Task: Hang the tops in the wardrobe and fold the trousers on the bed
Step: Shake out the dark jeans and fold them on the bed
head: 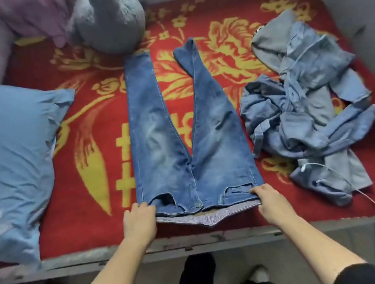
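Evidently both hands gripped the jeans (184,127) at the waistband: left hand (139,219) one corner, right hand (269,199) the other, legs spread flat on the bed (96,121).

Left of the left hand (139,218) a bare strip of blanket (98,135) runs to the blue pillow (6,156). Right of the right hand (271,198) a narrower one meets a crumpled denim heap (305,109) (a white cord (359,191) trails from it). Ahead, past the 2 legs of the jeans (187,129), sits a grey plush (109,19).
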### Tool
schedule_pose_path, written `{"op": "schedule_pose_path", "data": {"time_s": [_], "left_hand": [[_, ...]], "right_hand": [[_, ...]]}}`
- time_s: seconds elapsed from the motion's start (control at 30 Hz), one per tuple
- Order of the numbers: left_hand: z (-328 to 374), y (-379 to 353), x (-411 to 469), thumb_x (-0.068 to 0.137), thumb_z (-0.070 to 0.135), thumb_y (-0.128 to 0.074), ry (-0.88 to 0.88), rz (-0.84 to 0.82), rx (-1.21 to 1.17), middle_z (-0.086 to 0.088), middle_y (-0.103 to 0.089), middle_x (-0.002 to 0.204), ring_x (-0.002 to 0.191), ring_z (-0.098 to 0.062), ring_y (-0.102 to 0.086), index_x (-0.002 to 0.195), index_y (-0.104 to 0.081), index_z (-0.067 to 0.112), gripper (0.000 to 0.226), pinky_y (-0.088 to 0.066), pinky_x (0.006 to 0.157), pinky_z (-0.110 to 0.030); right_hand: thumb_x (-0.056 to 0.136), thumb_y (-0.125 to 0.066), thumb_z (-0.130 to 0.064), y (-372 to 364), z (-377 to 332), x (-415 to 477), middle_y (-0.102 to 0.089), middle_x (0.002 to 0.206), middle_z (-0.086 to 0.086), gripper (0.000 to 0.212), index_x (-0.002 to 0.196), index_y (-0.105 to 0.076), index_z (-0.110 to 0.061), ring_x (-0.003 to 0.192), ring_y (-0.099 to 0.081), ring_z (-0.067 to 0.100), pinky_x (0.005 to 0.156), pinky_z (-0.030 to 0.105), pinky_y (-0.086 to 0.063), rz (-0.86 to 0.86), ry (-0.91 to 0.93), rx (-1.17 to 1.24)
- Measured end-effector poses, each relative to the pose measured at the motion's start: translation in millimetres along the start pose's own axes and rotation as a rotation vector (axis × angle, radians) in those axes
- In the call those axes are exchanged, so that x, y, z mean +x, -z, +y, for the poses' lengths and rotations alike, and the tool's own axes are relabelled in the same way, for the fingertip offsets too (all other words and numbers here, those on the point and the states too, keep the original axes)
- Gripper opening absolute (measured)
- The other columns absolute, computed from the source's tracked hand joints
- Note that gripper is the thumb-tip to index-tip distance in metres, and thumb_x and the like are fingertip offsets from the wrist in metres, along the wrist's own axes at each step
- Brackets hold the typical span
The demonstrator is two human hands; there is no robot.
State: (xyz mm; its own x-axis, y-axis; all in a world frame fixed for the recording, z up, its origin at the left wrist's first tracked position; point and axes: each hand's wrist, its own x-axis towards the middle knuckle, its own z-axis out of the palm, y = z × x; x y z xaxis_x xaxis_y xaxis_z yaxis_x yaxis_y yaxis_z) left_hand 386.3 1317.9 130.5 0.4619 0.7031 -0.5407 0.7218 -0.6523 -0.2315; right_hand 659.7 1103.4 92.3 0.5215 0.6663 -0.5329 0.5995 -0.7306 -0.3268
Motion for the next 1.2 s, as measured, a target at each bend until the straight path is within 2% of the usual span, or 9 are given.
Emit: {"op": "schedule_pose_path", "data": {"time_s": [0.2,0.33,0.4,0.57,0.7,0.87,0.97,1.1,1.2], "left_hand": [[30,-89,4,0.089,0.015,-0.053,0.012,-0.136,0.02,-0.004,-0.048,0.127,0.117,-0.026,-0.044,0.128,-0.049,0.022,0.04,-0.042,0.089,-0.036],[47,-139,14,0.08,0.065,-0.06,-0.005,-0.346,0.045,-0.006,-0.042,0.136,0.128,-0.027,-0.036,0.13,-0.046,0.025,0.065,-0.038,0.097,-0.043],[52,-161,20,0.081,0.071,-0.052,-0.007,-0.359,0.041,-0.008,-0.043,0.137,0.13,-0.028,-0.035,0.129,-0.048,0.025,0.066,-0.037,0.098,-0.045],[76,-186,29,0.087,0.05,-0.059,-0.118,-0.068,-0.1,-0.009,-0.054,0.112,0.108,-0.03,-0.052,0.113,-0.055,0.014,0.045,-0.043,0.081,-0.04],[93,-188,44,0.075,0.038,-0.076,-0.23,-0.009,-0.137,-0.011,-0.055,0.103,0.091,-0.033,-0.055,0.106,-0.055,0.01,0.047,-0.042,0.066,-0.04],[104,-191,51,0.055,-0.004,-0.077,-0.198,0.077,-0.236,-0.013,-0.055,0.08,0.062,-0.035,-0.055,0.092,-0.056,0.005,0.043,-0.025,0.043,-0.03],[106,-189,39,0.058,-0.003,-0.076,-0.225,0.108,-0.304,-0.013,-0.052,0.08,0.062,-0.034,-0.053,0.089,-0.056,0.006,0.037,-0.024,0.045,-0.029],[111,-192,15,0.058,-0.003,-0.077,-0.278,0.137,-0.282,-0.009,-0.048,0.075,0.059,-0.029,-0.047,0.08,-0.056,0.01,0.033,-0.018,0.044,-0.026],[118,-191,9,0.064,-0.003,-0.075,-0.275,-0.041,-0.194,-0.009,-0.051,0.089,0.074,-0.028,-0.052,0.09,-0.057,0.012,0.035,-0.028,0.046,-0.033]], "right_hand": [[0.087,-0.059,-0.016,-72,42,1,-0.049,0.129,0.003,0.047,0.133,-0.054,-0.026,0.117,-0.053,0.027,0.09,0.038,-0.048,-0.135,0.021,-0.154],[0.084,-0.069,-0.043,-112,59,14,-0.047,0.124,0.009,0.054,0.13,-0.051,-0.023,0.115,-0.051,0.03,0.091,0.039,-0.048,-0.304,0.019,-0.303],[0.082,-0.066,-0.055,-129,65,18,-0.051,0.118,0.011,0.057,0.125,-0.054,-0.02,0.111,-0.052,0.032,0.089,0.04,-0.047,-0.306,0.037,-0.411],[0.073,-0.08,-0.042,-159,66,26,-0.054,0.1,0.014,0.055,0.114,-0.062,-0.01,0.089,-0.055,0.036,0.068,0.042,-0.048,-0.03,0.221,-0.349],[0.065,-0.082,-0.045,-177,53,36,-0.054,0.101,0.011,0.065,0.116,-0.057,-0.013,0.088,-0.054,0.034,0.064,0.039,-0.044,-0.059,0.302,-0.473],[0.067,-0.074,-0.009,-185,49,47,-0.058,0.091,0.013,0.039,0.103,-0.058,-0.01,0.074,-0.056,0.036,0.051,0.037,-0.042,-0.007,0.303,-0.477],[0.07,-0.071,-0.007,-182,56,37,-0.057,0.083,0.012,0.025,0.092,-0.059,-0.01,0.068,-0.055,0.036,0.047,0.033,-0.034,0.04,0.333,-0.414],[0.071,-0.068,-0.008,-184,74,15,-0.053,0.078,0.01,0.019,0.086,-0.058,-0.011,0.07,-0.05,0.034,0.05,0.039,-0.043,0.074,0.368,-0.373],[0.072,-0.074,-0.006,-189,72,9,-0.056,0.079,0.01,0.02,0.086,-0.06,-0.012,0.074,-0.052,0.034,0.054,0.04,-0.046,-0.062,0.296,-0.422]]}}
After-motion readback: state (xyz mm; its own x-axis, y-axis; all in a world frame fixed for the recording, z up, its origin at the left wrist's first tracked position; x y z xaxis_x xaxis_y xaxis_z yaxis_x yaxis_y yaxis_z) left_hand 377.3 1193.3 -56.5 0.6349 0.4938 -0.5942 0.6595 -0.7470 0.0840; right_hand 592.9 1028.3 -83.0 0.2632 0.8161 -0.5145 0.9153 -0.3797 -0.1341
